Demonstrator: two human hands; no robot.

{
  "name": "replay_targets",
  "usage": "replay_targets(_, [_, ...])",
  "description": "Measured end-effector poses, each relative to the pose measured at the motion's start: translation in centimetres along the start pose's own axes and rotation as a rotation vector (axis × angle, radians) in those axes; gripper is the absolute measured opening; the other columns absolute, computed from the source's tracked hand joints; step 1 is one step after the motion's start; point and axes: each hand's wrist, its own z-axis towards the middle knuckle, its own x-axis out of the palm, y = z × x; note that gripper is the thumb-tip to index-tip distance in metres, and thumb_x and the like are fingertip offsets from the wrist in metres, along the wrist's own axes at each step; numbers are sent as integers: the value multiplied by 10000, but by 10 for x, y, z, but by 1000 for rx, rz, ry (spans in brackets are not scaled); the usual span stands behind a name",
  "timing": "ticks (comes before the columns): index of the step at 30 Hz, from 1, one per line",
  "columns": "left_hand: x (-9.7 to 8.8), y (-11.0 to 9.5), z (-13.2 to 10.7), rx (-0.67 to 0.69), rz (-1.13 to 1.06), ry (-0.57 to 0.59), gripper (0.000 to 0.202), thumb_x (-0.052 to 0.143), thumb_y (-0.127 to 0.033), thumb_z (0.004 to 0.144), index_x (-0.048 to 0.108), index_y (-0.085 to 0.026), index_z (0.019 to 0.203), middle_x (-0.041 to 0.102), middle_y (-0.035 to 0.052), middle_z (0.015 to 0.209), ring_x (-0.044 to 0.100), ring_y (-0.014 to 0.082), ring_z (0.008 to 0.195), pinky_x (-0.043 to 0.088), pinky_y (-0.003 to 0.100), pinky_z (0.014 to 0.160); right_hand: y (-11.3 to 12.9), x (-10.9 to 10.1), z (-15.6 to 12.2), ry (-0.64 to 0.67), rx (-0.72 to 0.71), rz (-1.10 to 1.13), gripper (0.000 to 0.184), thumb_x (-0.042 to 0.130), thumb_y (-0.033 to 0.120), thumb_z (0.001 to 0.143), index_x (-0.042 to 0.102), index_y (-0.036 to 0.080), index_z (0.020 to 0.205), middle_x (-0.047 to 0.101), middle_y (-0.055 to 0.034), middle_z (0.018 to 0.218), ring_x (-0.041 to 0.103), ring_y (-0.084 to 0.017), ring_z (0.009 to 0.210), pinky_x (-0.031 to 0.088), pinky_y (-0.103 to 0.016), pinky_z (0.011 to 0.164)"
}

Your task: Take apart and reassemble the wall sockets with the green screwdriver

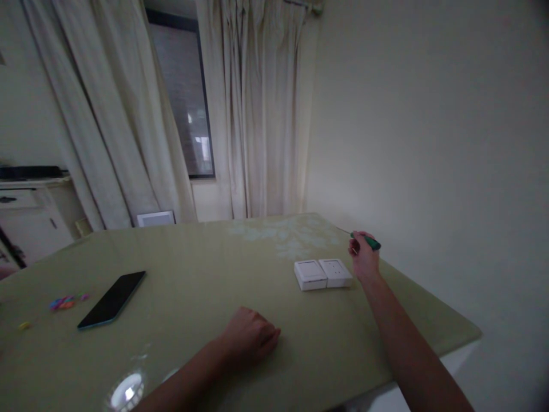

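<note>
My right hand (364,256) is closed around a screwdriver (372,242) with a green handle. Its thin shaft points left, above the far right part of the table. A small pale bit shows at the fingers, too small to name. Just left of that hand lies a pair of white square wall plates on boxes, side by side: a switch (310,272) and a socket (335,270) with small holes. My left hand (251,335) rests on the table as a loose fist, nearer to me and apart from both boxes. Nothing sticks out of it.
A dark tablet or phone (114,298) lies on the left of the green-covered table (193,257). Beyond it are small colourful pieces (66,302) and a yellow piece (24,325). A shiny round glass-like object (127,391) is at the near edge. The wall (429,143) borders the right side.
</note>
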Motion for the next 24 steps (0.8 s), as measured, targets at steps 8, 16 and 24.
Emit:
replay_targets(8, [-1,-13,-2,89,48,-16,410,510,-261,1022,573,-199,623,641,20,576,461,129,443,214,311,536,-2,5,-13,186,-62,-268,652,929,666,583,727,198,989,788,-36,780,691,-133,627,491,-214,575])
replay_targets(16, [3,-13,0,41,-59,-53,381,525,-245,1010,531,-205,632,583,-10,583,436,132,482,223,316,551,-6,-7,-1,271,-115,-556,643,807,752,663,717,201,980,777,-76,834,747,-242,790,543,-338,705])
replay_targets(24, [-8,-12,83,-202,-383,-186,487,752,-334,870,599,-188,1308,643,143,1365,578,318,1290,461,415,1101,-13,-22,8,301,-170,-1041,365,755,515,809,700,237,1041,769,-73,996,708,-272,937,526,-391,856])
